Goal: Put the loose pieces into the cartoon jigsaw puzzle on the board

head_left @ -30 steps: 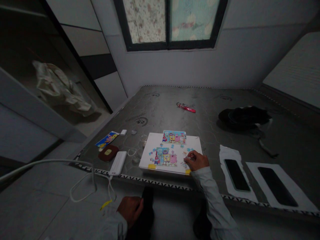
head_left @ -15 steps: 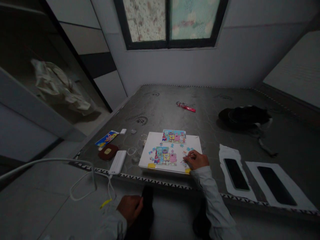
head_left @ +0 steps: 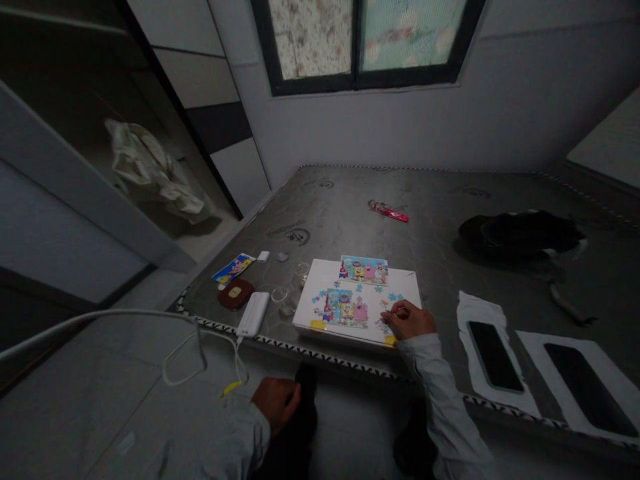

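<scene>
A white board [head_left: 320, 280] lies near the front edge of a dark mattress-like surface [head_left: 400, 240]. On it sits a partly joined cartoon jigsaw [head_left: 345, 308], a printed picture card [head_left: 364, 270] and a few loose blue pieces [head_left: 395, 297]. My right hand [head_left: 410, 320] rests on the board's right front corner, fingers pinched together over small pieces; what they hold is too small to name. My left hand [head_left: 276, 401] lies low on my lap, below the surface's edge, fingers curled.
Left of the board are a white power bank [head_left: 253, 314] with a cable, a brown round case [head_left: 236, 293] and a colourful card [head_left: 233, 268]. Two phones [head_left: 494, 355] lie on white paper at the right. A black heap [head_left: 520, 233] and a red wrapper [head_left: 389, 212] lie farther back.
The view has swung a little to the left, so everything sits further right in the picture. My right hand stays at the same corner of the board; the left hand has not moved.
</scene>
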Demonstrator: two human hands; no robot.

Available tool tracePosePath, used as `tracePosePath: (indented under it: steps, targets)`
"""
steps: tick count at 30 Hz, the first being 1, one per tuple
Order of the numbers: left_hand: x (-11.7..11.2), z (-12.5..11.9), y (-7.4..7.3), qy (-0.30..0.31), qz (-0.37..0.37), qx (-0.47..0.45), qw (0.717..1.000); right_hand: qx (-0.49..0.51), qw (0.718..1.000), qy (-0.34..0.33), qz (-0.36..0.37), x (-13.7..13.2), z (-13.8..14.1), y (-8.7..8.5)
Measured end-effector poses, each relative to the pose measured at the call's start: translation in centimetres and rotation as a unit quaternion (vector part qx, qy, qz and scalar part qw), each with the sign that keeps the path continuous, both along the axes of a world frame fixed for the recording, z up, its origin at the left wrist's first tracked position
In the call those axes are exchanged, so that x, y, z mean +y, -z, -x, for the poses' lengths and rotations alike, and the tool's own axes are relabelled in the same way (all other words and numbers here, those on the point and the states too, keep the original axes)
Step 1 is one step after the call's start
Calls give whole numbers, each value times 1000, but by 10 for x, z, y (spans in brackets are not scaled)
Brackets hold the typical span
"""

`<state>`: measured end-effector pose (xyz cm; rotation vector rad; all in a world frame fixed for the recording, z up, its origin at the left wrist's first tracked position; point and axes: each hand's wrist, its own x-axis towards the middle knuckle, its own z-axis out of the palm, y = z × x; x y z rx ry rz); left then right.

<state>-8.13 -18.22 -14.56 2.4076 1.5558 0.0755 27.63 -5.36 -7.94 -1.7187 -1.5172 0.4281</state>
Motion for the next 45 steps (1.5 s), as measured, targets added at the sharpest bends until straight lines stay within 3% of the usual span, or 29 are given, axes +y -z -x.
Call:
tracePosePath:
  steps: [27,45]
  targets:
    - [1,-2,-4,12,-5,5,1000,-31,999,-2,12,-4,1,-4]
    - [1,-2,-3,2,10,4,1000,-32,999,-2,11,4,-10,6]
